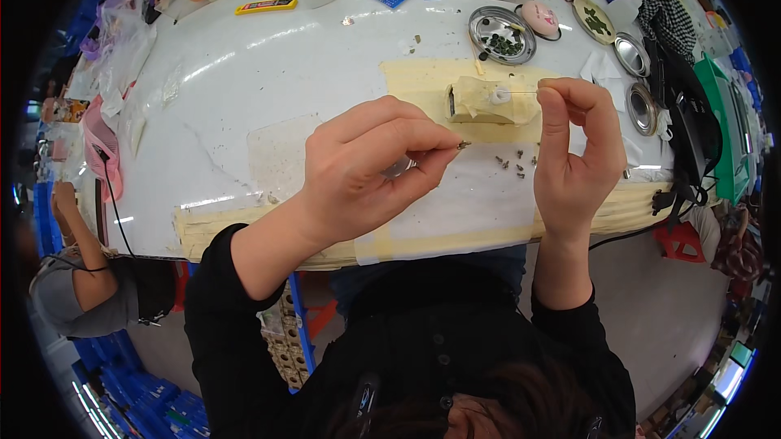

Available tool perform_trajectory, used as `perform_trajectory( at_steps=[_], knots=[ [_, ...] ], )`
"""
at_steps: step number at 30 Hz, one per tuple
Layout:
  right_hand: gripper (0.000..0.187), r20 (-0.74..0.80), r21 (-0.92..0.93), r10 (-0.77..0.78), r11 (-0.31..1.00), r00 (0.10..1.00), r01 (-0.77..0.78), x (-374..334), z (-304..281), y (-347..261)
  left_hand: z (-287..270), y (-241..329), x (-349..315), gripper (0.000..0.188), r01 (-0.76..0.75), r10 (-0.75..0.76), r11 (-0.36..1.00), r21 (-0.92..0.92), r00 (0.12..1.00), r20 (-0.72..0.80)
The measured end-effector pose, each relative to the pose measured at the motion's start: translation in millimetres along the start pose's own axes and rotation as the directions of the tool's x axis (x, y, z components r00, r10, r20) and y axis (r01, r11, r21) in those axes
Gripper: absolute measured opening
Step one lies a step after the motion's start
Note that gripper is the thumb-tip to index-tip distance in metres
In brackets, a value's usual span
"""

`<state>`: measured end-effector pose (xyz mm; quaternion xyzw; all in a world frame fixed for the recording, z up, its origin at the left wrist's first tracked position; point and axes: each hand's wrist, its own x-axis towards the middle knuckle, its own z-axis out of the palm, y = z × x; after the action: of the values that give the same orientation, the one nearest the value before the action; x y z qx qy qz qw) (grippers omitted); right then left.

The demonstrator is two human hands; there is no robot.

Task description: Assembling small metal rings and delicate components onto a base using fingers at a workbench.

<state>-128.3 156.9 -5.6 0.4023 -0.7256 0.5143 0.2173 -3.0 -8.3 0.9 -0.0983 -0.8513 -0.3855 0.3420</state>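
Left hand (370,158) pinches a tiny metallic piece (464,145), fingertip hold probably suiting its smallness. Similar bits (521,166) lie close on desk (220,105). Right hand (579,146) pinches a thin needle-like tool (525,92), tip presumably free, toward white lump (499,96) on taped block (473,105). Farther: metal dish (531,50).

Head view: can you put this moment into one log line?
left hand: pinches tiny piece | right hand: pinches thin rod | nearby: tape-covered block, loose bits on white sheet
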Motion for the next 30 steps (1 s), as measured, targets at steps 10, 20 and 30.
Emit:
perform_trajectory(
  at_steps=[10,20,30],
  knots=[
    [0.008,-0.009,0.016,-0.058,0.998,0.998,0.058,-2,-4,-11,0,-1,0,0.02,-0.002,0.002,1.0,0.005,1.0,0.001],
    [0.021,0.272,0.574,0.163,0.764,0.949,-0.295,-15,3,-27,0,-1,-1,0.02,0.008,-0.008,1.0,0.0,1.0,0.002],
    [0.019,0.273,0.58,0.155,0.761,0.949,-0.291,-15,3,-27,0,-1,-1,0.021,0.008,-0.008,1.0,0.003,1.0,0.005]
  ],
)
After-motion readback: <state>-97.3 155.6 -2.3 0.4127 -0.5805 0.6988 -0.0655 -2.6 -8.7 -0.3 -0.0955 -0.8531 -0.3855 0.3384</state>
